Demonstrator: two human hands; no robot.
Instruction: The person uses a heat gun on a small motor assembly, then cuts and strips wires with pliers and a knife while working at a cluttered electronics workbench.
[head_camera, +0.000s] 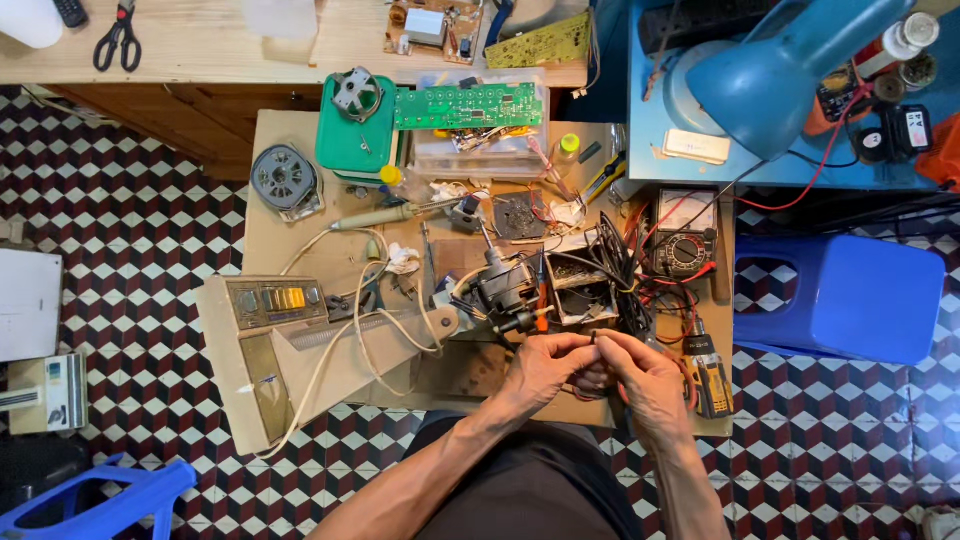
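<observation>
Together, the left hand (545, 368) and right hand (645, 375) meet over the near edge of the low workbench (275, 215), fingertips pinching a thin dark wire (592, 342) between them (close to the body, likely for control), just below the black motor (503, 285).

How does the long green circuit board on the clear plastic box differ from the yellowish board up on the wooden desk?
The long green circuit board is a deeper green, lies level across the clear plastic box, and shows white markings. The yellowish circuit board is paler, sits tilted on the wooden desk, farther from both hands. Both are bare, flat rectangles.
</observation>
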